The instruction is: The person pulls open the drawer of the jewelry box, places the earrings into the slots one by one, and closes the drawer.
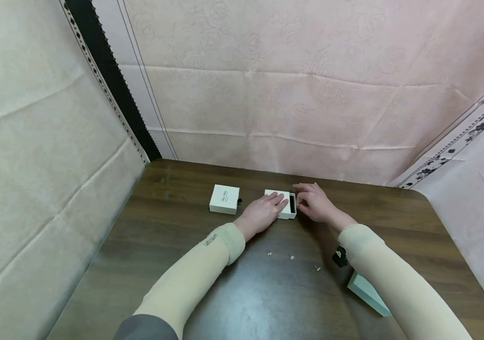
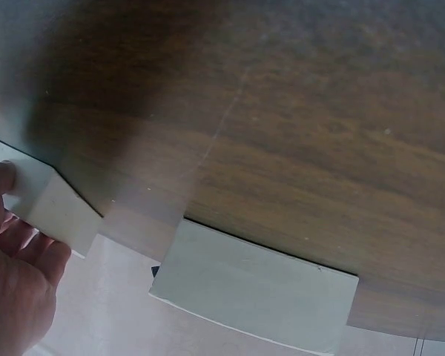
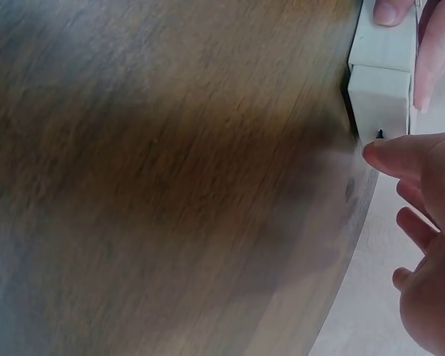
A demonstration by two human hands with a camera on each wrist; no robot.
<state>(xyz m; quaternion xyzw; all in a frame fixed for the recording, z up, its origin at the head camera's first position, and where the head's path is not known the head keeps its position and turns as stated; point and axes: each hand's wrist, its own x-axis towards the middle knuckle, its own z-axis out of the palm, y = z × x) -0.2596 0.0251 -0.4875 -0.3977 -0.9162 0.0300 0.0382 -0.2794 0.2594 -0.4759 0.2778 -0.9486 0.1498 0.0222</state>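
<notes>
A white box (image 1: pixel 285 215) lies near the table's far edge, its inner tray pulled partway out to the right, with a dark interior. My left hand (image 1: pixel 263 213) holds the box, fingers spread over its lid. Beside the tray's right end is my right hand (image 1: pixel 316 204), fingers loosely bent; in the right wrist view a fingertip of it meets the tray's end (image 3: pixel 378 104) by a small black tab (image 3: pixel 380 134). Whether it pinches the tab cannot be told. In the left wrist view my left hand (image 2: pixel 18 274) has its thumb on the box (image 2: pixel 63 215).
Another white box (image 1: pixel 225 198), with print on its lid and a black tab, stands left of my left hand. Several small shiny pieces (image 1: pixel 292 258) lie nearer me. A pale green box (image 1: pixel 369 293) is partly under my right forearm. Cloth (image 1: pixel 267 118) hangs beyond the table.
</notes>
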